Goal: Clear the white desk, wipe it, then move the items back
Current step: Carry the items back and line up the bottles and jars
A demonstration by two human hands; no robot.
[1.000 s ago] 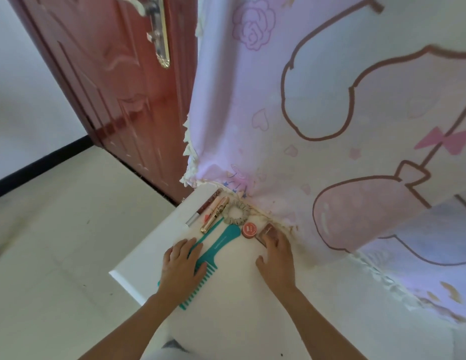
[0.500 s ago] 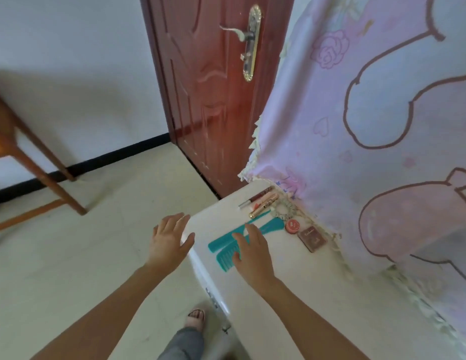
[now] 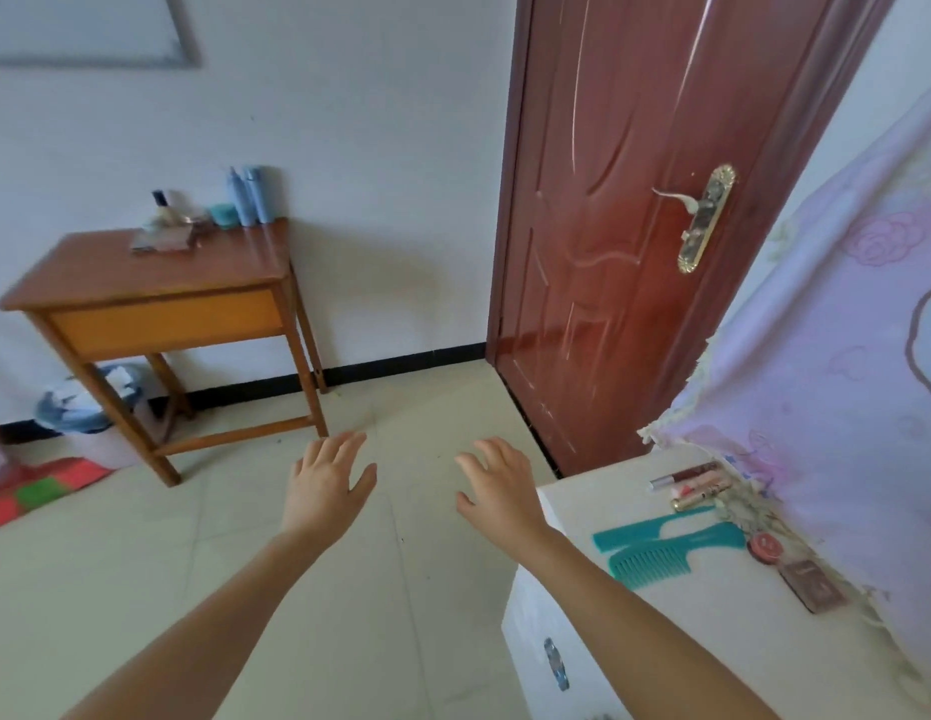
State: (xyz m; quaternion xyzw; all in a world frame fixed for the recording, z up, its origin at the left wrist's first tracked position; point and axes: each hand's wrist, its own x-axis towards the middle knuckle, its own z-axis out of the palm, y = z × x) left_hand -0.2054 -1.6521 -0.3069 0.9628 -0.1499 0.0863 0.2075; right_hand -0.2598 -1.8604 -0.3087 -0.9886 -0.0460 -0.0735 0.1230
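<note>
The white desk (image 3: 588, 517) stands at the lower right. On it lie two teal combs (image 3: 666, 548), several lip gloss tubes (image 3: 689, 483), a small red round tin (image 3: 763, 547) and a brown compact (image 3: 814, 584). My left hand (image 3: 326, 483) and my right hand (image 3: 497, 485) hover over the floor to the left of the desk, fingers spread, holding nothing. A wooden side table (image 3: 157, 283) at the left wall carries blue bottles (image 3: 249, 195), a teal jar (image 3: 223, 215) and other small cosmetics.
A red-brown door (image 3: 635, 215) stands behind the desk. A pink patterned cloth (image 3: 827, 387) hangs over the desk's back edge. A bin with a blue bag (image 3: 84, 407) sits under the wooden table; a red and green mat (image 3: 42, 485) lies at the left.
My hands have lifted off the combs and compact and now hover left of the desk over the floor. The view has swung left, revealing the wooden table.
</note>
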